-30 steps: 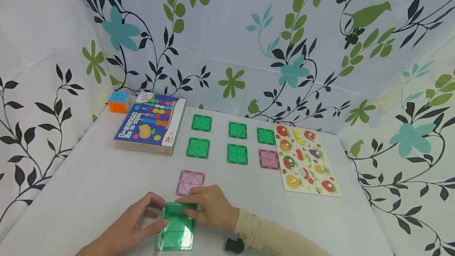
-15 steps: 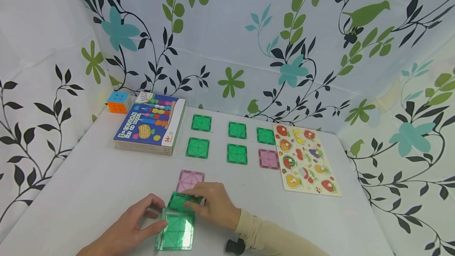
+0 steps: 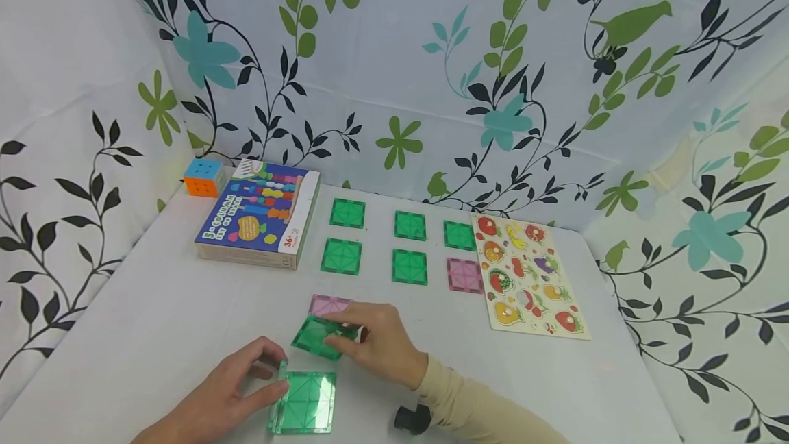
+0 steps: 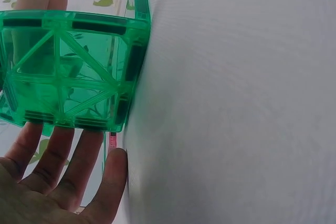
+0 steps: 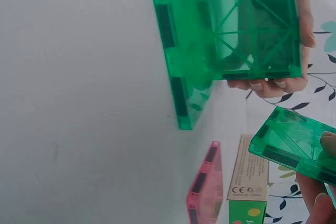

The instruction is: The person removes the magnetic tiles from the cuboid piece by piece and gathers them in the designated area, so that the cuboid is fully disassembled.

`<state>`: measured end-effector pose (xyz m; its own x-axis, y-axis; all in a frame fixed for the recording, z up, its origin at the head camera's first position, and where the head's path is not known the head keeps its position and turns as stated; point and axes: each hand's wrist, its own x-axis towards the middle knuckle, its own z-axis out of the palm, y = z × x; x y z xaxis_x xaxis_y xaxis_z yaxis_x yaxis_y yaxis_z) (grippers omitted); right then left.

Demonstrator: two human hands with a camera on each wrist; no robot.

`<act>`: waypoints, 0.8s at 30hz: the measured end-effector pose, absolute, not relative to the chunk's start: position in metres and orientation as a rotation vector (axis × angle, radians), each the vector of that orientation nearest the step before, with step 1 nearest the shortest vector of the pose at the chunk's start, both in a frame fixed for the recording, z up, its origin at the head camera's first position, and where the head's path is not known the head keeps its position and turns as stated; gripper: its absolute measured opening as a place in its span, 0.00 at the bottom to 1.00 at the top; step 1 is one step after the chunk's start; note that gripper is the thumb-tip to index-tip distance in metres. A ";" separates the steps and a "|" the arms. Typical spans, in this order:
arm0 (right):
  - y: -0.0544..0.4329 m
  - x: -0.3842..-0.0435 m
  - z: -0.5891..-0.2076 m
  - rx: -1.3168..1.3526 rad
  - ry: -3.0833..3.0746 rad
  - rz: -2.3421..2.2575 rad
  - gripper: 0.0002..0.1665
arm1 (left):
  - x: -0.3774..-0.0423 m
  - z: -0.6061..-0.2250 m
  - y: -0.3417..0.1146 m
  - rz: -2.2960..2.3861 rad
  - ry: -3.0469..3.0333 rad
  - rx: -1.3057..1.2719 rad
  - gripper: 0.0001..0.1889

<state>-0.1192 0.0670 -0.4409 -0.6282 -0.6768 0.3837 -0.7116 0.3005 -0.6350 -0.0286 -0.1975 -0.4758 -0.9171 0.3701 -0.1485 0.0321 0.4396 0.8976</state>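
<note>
My left hand (image 3: 216,389) holds a green magnetic tile (image 5: 257,32) upright on edge. This tile meets the left side of another green tile (image 3: 308,404), which lies flat on the table. In the left wrist view, fingers (image 4: 71,171) reach the edge of the upright tile. With thumb and fingers my right hand (image 3: 385,348) pinches a third green tile (image 3: 316,338), tilted and raised, apart from the other two. It partly covers a pink tile (image 3: 329,304) on the table in the head view.
Several green tiles (image 3: 409,267) and a pink tile (image 3: 465,275) lie farther back on the white table. A fruit puzzle board (image 3: 530,276) is at the right. At the back left are a boxed toy (image 3: 259,214) and a puzzle cube (image 3: 205,177).
My right hand has lifted the third green tile away from the flat tile and moved it forward and slightly right. The left hand has stayed with the upright tile.
</note>
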 end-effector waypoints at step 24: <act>0.179 -0.208 -0.431 0.962 -3.164 1.776 0.25 | -0.029 -0.477 -0.200 1.483 2.390 0.377 0.16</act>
<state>-0.2075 0.1792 -0.4311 -0.6991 -0.6645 -0.2641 -0.1209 0.4738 -0.8723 -0.0295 -0.1997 -0.4772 -0.9198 0.3749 -0.1159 0.0626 0.4319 0.8997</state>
